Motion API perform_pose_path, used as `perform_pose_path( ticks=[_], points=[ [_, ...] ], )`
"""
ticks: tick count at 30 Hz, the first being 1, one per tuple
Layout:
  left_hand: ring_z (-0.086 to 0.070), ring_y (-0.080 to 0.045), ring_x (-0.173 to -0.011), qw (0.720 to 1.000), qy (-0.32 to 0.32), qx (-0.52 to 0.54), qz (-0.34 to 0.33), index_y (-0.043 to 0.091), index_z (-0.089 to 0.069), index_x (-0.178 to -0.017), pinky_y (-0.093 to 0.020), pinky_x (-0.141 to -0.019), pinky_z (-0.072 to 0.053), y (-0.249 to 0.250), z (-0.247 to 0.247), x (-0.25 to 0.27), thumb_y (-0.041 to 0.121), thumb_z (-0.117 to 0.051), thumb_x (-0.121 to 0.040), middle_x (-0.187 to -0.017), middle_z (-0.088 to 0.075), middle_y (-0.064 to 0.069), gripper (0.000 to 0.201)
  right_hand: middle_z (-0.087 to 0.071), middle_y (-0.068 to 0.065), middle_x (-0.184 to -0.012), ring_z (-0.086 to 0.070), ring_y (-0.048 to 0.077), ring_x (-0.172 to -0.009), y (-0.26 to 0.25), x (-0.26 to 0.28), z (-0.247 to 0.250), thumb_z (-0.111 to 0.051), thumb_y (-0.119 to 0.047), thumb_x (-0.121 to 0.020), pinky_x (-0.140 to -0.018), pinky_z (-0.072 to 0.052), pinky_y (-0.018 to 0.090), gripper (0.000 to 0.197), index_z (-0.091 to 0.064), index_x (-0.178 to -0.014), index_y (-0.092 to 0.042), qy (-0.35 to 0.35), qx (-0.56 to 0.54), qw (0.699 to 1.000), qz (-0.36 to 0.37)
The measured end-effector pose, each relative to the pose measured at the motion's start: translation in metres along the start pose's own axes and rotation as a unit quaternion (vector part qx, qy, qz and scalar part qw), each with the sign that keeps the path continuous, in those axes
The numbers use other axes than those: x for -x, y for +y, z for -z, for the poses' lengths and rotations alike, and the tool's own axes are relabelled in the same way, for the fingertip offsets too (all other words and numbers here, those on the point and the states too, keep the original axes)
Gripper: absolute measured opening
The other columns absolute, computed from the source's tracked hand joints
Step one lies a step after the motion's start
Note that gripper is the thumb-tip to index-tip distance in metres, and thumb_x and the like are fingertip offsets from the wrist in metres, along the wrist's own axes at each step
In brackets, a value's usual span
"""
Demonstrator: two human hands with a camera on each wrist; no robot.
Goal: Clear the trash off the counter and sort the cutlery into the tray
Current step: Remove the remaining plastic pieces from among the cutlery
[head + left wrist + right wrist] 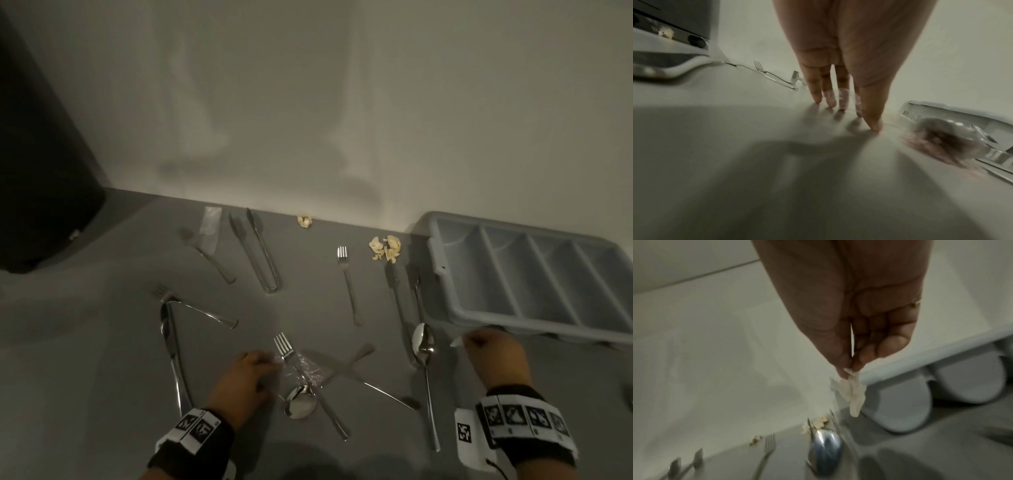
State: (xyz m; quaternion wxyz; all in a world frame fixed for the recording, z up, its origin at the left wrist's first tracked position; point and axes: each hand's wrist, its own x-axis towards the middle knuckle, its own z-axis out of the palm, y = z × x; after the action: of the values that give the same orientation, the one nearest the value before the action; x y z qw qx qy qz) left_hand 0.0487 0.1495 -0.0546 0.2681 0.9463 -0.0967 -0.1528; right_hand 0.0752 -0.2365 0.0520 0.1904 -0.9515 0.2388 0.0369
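My left hand (pixel 270 365) rests on the grey counter (pixel 102 342) with straight fingers, their tips (pixel 872 125) touching a crumpled clear plastic wrap (pixel 303 370). The wrap lies under a fork (pixel 284 349), beside a spoon (pixel 299 404) and a crossed knife (pixel 359 377). My right hand (pixel 467 342) hovers in front of the grey cutlery tray (pixel 442 270) and pinches a small white paper scrap (pixel 852 389) between thumb and forefinger. The tray's compartments look bare. A spoon (pixel 423 342) lies just left of that hand.
Yellowish crumpled scraps (pixel 385 248) and another bit (pixel 305 221) lie near the back wall. A clear wrapper (pixel 210 226), two knives (pixel 253 250), a fork (pixel 347 281) and several more pieces are scattered about. A dark bin (pixel 41 154) stands at the far left.
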Motion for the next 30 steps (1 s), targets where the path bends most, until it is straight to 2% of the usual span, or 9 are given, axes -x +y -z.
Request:
perform_pose_path(
  ticks=[2,5,9,13,17,19,25,28,30],
  points=[
    [-0.052,-0.015,-0.111,1.0,0.009,0.009,0.003,0.029,-0.064,-0.108,-0.027,-0.094,-0.046,-0.002,0.007,0.0,0.034,-0.051,-0.08,-0.121,-0.057,0.005,0.032,-0.072,0.018,-0.093,-0.065,0.032,-0.088,-0.02,-0.007,0.007,-0.059,-0.014,-0.086,-0.079,-0.045,0.031,0.017,-0.072,-0.089,-0.005,0.017,-0.039,0.998,0.037],
    [-0.059,-0.015,-0.1,0.999,0.052,0.012,-0.009,0.027,-0.069,-0.095,-0.028,-0.085,-0.05,-0.008,0.019,-0.003,0.045,-0.031,-0.07,-0.109,-0.066,0.005,0.048,-0.071,0.019,-0.09,-0.065,0.031,-0.085,-0.058,-0.021,0.009,-0.063,-0.012,-0.084,-0.079,-0.046,0.032,0.014,-0.071,-0.089,-0.001,0.006,-0.114,0.991,0.075],
    [-0.048,-0.005,-0.088,0.985,0.149,-0.047,-0.069,0.028,-0.071,-0.085,-0.021,-0.065,-0.053,-0.006,0.05,-0.008,0.037,-0.039,-0.075,-0.088,-0.073,0.01,0.035,-0.068,0.019,-0.104,-0.062,0.033,-0.096,-0.107,-0.06,-0.005,-0.058,-0.009,-0.086,-0.089,-0.047,0.037,0.022,-0.066,-0.105,-0.002,-0.006,-0.118,0.986,0.121],
    [-0.046,-0.003,-0.082,0.973,0.214,-0.031,-0.077,0.025,-0.07,-0.086,-0.016,-0.068,-0.043,0.0,0.081,-0.012,0.043,-0.041,-0.082,-0.082,-0.073,0.008,0.035,-0.067,0.023,-0.109,-0.061,0.035,-0.102,-0.153,-0.118,-0.021,-0.054,-0.004,-0.087,-0.09,-0.045,0.034,0.022,-0.066,-0.104,0.003,-0.034,-0.094,0.986,0.13],
    [-0.055,-0.002,-0.083,0.959,0.278,0.053,-0.007,0.023,-0.069,-0.082,-0.01,-0.069,-0.04,0.003,0.107,-0.014,0.043,-0.043,-0.08,-0.077,-0.07,0.02,0.033,-0.067,0.023,-0.103,-0.063,0.036,-0.1,-0.176,-0.196,-0.055,-0.057,-0.013,-0.084,-0.085,-0.048,0.033,0.029,-0.063,-0.101,0.01,-0.057,0.008,0.992,0.113],
    [-0.057,0.014,-0.077,0.945,0.298,0.121,0.051,0.032,-0.064,-0.075,-0.002,-0.065,-0.039,-0.002,0.115,-0.017,0.038,-0.054,-0.082,-0.068,-0.064,0.032,0.013,-0.06,0.017,-0.116,-0.056,0.033,-0.111,-0.175,-0.229,-0.079,-0.059,-0.023,-0.081,-0.093,-0.045,0.033,0.04,-0.058,-0.112,0.002,-0.094,0.073,0.988,0.099],
    [-0.057,0.014,-0.08,0.923,0.294,0.228,0.099,0.053,-0.057,-0.077,0.005,-0.068,-0.04,-0.039,0.125,-0.026,0.01,-0.061,-0.083,-0.091,-0.06,0.01,0.044,-0.057,0.012,-0.13,-0.054,0.032,-0.117,-0.186,-0.245,-0.118,-0.066,-0.052,-0.072,-0.099,-0.045,0.042,0.065,-0.055,-0.121,-0.01,-0.199,0.196,0.957,0.075],
    [-0.062,0.002,-0.076,0.92,0.28,0.248,0.117,0.034,-0.06,-0.083,0.005,-0.066,-0.041,-0.051,0.138,-0.037,0.008,-0.06,-0.084,-0.101,-0.062,-0.008,0.026,-0.049,0.011,-0.138,-0.047,0.028,-0.126,-0.197,-0.228,-0.11,-0.051,-0.043,-0.089,-0.103,-0.039,0.034,0.052,-0.051,-0.127,-0.008,-0.203,0.197,0.955,0.083],
    [-0.061,0.008,-0.073,0.923,0.276,0.238,0.121,0.016,-0.062,-0.086,0.006,-0.064,-0.04,-0.057,0.146,-0.051,0.006,-0.06,-0.083,-0.104,-0.059,-0.008,0.011,-0.056,0.013,-0.13,-0.054,0.028,-0.118,-0.199,-0.219,-0.111,-0.055,-0.036,-0.088,-0.095,-0.044,0.032,0.045,-0.056,-0.119,-0.003,-0.202,0.202,0.953,0.1]
  ],
)
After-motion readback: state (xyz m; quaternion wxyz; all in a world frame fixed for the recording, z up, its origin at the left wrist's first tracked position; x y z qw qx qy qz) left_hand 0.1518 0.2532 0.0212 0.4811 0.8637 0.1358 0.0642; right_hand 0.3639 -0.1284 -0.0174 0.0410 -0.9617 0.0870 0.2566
